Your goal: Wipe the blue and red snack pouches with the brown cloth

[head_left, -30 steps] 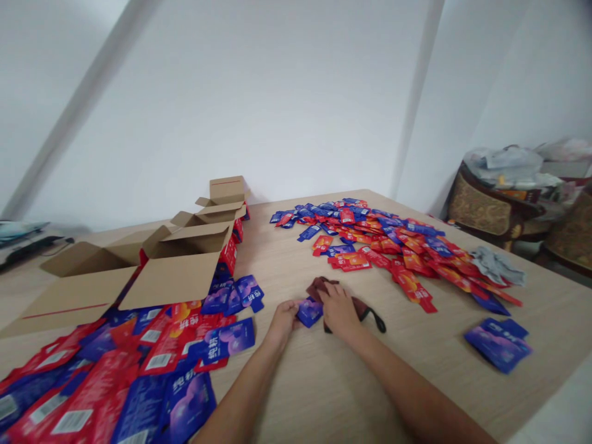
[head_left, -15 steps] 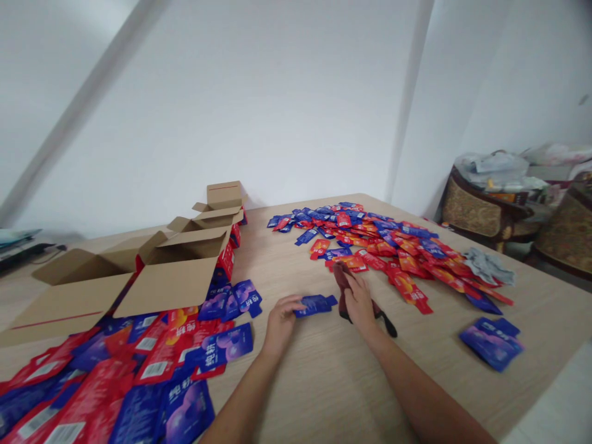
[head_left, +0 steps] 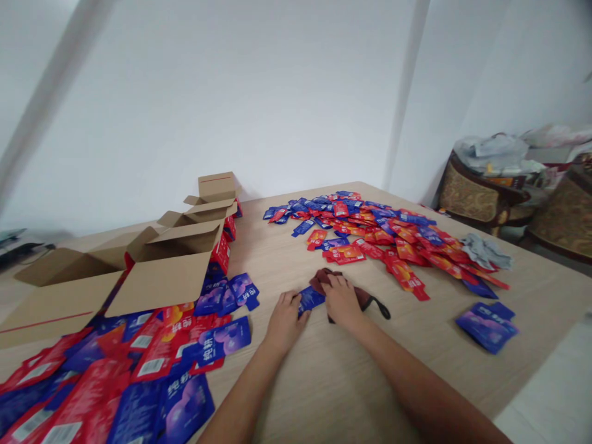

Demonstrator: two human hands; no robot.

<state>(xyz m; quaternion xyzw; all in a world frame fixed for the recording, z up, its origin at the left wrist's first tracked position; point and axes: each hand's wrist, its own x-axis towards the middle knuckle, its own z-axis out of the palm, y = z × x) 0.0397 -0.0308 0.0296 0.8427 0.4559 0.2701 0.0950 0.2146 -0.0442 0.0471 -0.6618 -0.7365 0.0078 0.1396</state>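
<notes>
A small blue pouch (head_left: 311,298) lies on the table between my hands. My left hand (head_left: 283,322) grips its left end, fingers bent over the edge. My right hand (head_left: 343,301) is closed over a brown cloth (head_left: 320,280) with a black loop, and presses it down on the pouch's right end, which is hidden beneath. To the left of my left hand are a blue pouch (head_left: 225,340) and a large heap of red and blue pouches (head_left: 99,388).
Open cardboard boxes (head_left: 157,280) stand in a row at the left. Across the table (head_left: 296,382) spreads a pile of red and blue pouches (head_left: 370,231), with a grey cloth (head_left: 485,251) at its right end. Blue pouches (head_left: 488,327) lie at the right. An armchair (head_left: 472,191) stands beyond.
My right hand has moved left and brought the brown cloth down onto the pouch, covering its right end. My left hand stays on the other end. The view has shifted slightly.
</notes>
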